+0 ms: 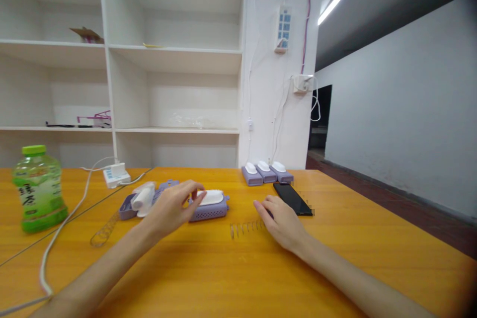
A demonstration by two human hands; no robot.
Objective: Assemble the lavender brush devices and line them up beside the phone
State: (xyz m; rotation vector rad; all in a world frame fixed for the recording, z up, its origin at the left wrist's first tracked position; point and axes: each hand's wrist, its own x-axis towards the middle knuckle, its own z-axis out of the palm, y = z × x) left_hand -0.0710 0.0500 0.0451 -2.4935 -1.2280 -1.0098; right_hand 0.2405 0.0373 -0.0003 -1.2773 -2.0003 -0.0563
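Note:
My left hand rests on the orange table, its fingers curled onto the left end of a purple device with a white top. My right hand lies on the table with fingers bent, its fingertips at the right end of a small metal coil spring. What its fingertips pinch I cannot make out. A black phone lies just behind the right hand.
Three more purple devices stand in a row at the table's back. Loose purple and white parts lie left of my left hand, with a second spring. A green tea bottle stands far left. White cable, power strip, shelves behind.

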